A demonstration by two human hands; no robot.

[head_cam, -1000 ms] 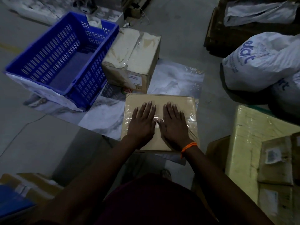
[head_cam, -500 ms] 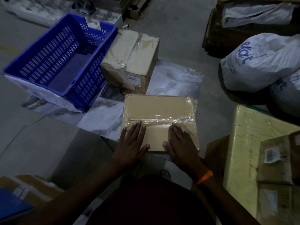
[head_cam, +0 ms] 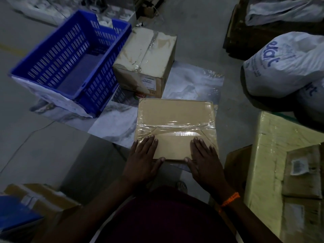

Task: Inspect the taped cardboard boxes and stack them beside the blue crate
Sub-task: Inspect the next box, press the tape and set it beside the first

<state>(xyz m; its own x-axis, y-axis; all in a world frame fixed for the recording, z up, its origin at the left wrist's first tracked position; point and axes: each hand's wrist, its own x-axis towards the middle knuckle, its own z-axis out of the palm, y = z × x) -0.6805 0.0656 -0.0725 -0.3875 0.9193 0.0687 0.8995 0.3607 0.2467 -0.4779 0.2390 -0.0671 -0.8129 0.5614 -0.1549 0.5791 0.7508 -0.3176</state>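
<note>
Flat brown cardboard box [head_cam: 175,127] on the floor right in front of the person, matte corrugated top, rectangular with softly rounded corners; wide band of clear glossy tape [head_cam: 175,128] crosses it side to side, wrinkled and catching light; box sits on a crinkly silver-white plastic sheet [head_cam: 194,83]. Left hand [head_cam: 142,161] flat on the near-left corner, fingers spread and extended, thumb along the near edge; right hand [head_cam: 204,161] mirrors it on the near-right corner, thumb at the near edge; both palms open and pressed flat, not clasping anything; orange thread band [head_cam: 230,199] on the right wrist. Blue crate [head_cam: 70,55], rigid plastic with slotted lattice walls, stands at far left, tilted in view, white plastic wrap under its near side. Second cardboard box [head_cam: 145,60], taller and cube-like, paler, taped down its middle seam, white label on the near face, sits just beside the crate's right wall, beyond the flat box. White woven sacks [head_cam: 284,64] with blue print at right; pale yellow wrapped carton [head_cam: 273,155] at near right.

Versus half a second ago: hands have slid further apart toward the near corners; a second ago they lay side by side at the centre over the tape; box itself unmoved.
</note>
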